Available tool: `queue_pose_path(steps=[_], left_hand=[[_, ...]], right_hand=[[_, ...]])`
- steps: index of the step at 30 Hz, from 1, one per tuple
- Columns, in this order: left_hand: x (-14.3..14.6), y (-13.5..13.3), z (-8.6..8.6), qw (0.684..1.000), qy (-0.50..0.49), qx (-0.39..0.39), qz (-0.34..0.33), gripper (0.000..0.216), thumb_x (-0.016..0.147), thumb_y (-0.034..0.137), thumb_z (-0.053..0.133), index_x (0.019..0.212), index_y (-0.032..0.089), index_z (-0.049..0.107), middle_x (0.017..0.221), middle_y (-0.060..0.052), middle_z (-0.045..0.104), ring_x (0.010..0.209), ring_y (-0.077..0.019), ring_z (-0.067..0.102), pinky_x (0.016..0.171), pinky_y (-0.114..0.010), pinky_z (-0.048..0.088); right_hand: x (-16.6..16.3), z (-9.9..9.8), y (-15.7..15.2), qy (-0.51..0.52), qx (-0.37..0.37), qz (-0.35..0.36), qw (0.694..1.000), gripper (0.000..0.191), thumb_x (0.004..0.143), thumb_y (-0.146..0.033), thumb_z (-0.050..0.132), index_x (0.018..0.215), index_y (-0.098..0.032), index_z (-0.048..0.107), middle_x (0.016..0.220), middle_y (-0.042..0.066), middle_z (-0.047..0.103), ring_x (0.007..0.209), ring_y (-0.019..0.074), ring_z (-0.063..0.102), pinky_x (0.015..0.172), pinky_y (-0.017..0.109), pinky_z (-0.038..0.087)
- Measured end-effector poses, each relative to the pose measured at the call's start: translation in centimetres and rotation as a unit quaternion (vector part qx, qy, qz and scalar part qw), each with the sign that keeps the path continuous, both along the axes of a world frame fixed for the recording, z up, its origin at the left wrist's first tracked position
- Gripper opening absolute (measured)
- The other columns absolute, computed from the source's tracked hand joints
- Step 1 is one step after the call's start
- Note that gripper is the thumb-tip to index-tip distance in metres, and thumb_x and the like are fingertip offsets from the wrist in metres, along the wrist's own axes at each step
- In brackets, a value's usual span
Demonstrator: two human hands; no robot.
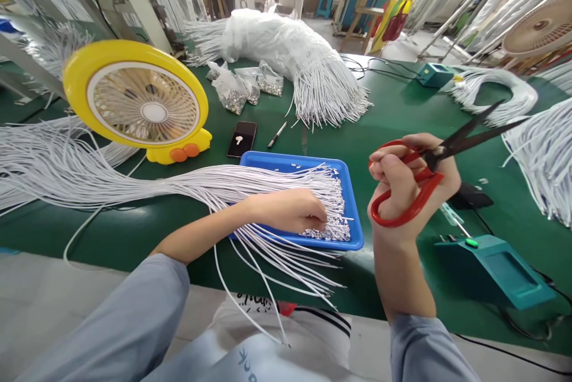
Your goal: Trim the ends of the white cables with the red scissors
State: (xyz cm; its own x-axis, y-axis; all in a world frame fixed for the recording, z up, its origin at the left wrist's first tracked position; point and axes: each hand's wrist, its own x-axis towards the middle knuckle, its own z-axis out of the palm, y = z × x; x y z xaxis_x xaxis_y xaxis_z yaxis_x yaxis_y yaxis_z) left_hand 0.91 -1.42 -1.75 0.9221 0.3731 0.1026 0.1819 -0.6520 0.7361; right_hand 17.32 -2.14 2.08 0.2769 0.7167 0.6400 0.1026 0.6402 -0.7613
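My left hand (292, 210) is closed over the blue tray (355, 233), its fingertips pinched on a white cable (343, 219) whose end sticks out to the right. Beneath it, many white cables (250, 178) run in from the left, their metal-tipped ends fanned out in the tray. Some cables hang over the tray's front edge toward my lap. Raised to the right of the tray, my right hand (413, 185) grips red-handled scissors (404, 215). The fingers are in the handle loops, and the dark blades stand apart, pointing to the upper right.
A yellow fan (154, 111) stands at the left, near a phone (242, 139) and a pen (277, 134). Behind lie bags of small metal parts (230, 90) and a plastic-wrapped cable bundle (277, 42). A teal device (496, 272) sits at right, with more cables (545, 155) beyond.
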Motion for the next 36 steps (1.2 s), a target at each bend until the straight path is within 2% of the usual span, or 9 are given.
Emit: queue_pose_path(steps=[3,6,10,13,15,19,22,26,36], left_hand=[[0.1,0.6,-0.6,0.996,-0.058,0.004,0.069,0.017,0.089,0.011,0.055,0.079,0.010,0.069,0.078,-0.006,0.069,0.068,-0.0101,0.059,0.062,-0.019,0.043],[-0.5,0.9,-0.5,0.973,-0.167,0.023,0.158,0.014,0.087,0.013,0.060,0.079,0.009,0.070,0.074,-0.006,0.066,0.063,-0.0093,0.054,0.058,-0.019,0.042],[-1.3,0.0,0.6,0.935,-0.286,0.084,0.193,0.012,0.086,0.013,0.061,0.080,0.009,0.071,0.069,-0.005,0.063,0.061,-0.0095,0.053,0.054,-0.019,0.042],[-1.5,-0.5,1.1,0.926,-0.282,0.133,0.212,0.016,0.089,0.015,0.059,0.082,0.009,0.071,0.071,-0.007,0.065,0.063,-0.0105,0.055,0.056,-0.020,0.044],[-1.5,-0.4,1.3,0.915,-0.272,0.146,0.259,0.016,0.090,0.017,0.059,0.083,0.010,0.072,0.073,-0.007,0.065,0.066,-0.0112,0.056,0.059,-0.022,0.044],[-1.7,0.3,1.7,0.887,-0.298,0.103,0.337,0.013,0.087,0.021,0.064,0.084,0.012,0.073,0.072,-0.004,0.063,0.062,-0.0093,0.051,0.054,-0.021,0.040],[-2.1,0.5,2.0,0.881,-0.322,0.026,0.347,0.011,0.084,0.022,0.067,0.086,0.012,0.073,0.070,-0.003,0.063,0.058,-0.0082,0.048,0.051,-0.020,0.037],[-2.2,0.6,2.0,0.892,-0.315,-0.036,0.322,0.014,0.088,0.021,0.062,0.085,0.012,0.071,0.075,-0.005,0.065,0.067,-0.0111,0.055,0.059,-0.022,0.043],[-1.4,0.6,1.2,0.899,-0.294,-0.016,0.324,0.013,0.087,0.020,0.063,0.082,0.011,0.070,0.073,-0.004,0.062,0.064,-0.0100,0.051,0.054,-0.021,0.038]], right_hand=[[0.1,-0.1,0.1,-0.008,-0.012,0.001,1.000,0.014,0.081,-0.025,0.066,0.094,-0.028,0.062,0.069,-0.004,0.063,0.061,0.0139,0.062,0.069,0.033,0.053],[0.2,-0.1,0.2,-0.022,-0.019,0.000,1.000,0.014,0.082,-0.024,0.065,0.095,-0.027,0.062,0.073,-0.002,0.066,0.069,0.0174,0.066,0.070,0.035,0.053],[0.1,-0.2,0.4,-0.031,-0.045,0.012,0.998,0.017,0.081,-0.023,0.066,0.097,-0.023,0.060,0.086,0.002,0.072,0.077,0.0192,0.068,0.068,0.033,0.050],[-0.2,-0.4,0.6,-0.026,-0.069,0.028,0.997,0.018,0.081,-0.022,0.067,0.097,-0.021,0.059,0.089,0.003,0.074,0.077,0.0171,0.067,0.064,0.030,0.048],[-0.4,-0.6,0.7,-0.025,-0.080,0.038,0.996,0.019,0.081,-0.023,0.068,0.097,-0.022,0.059,0.087,0.002,0.074,0.074,0.0157,0.066,0.063,0.029,0.048],[-0.5,-1.1,0.7,-0.043,-0.106,0.068,0.991,0.020,0.080,-0.023,0.070,0.097,-0.023,0.060,0.085,0.000,0.073,0.069,0.0128,0.064,0.064,0.027,0.049],[-0.7,-1.4,0.8,-0.046,-0.121,0.104,0.986,0.021,0.080,-0.023,0.072,0.098,-0.024,0.060,0.084,-0.001,0.073,0.072,0.0123,0.066,0.064,0.025,0.048],[-1.1,-1.6,0.8,-0.034,-0.131,0.132,0.982,0.024,0.078,-0.022,0.074,0.098,-0.025,0.061,0.086,-0.001,0.073,0.073,0.0115,0.066,0.063,0.024,0.047],[-1.4,-1.5,0.3,-0.034,-0.117,0.143,0.982,0.022,0.077,-0.021,0.073,0.095,-0.024,0.061,0.080,-0.002,0.072,0.068,0.0100,0.063,0.061,0.023,0.048]])
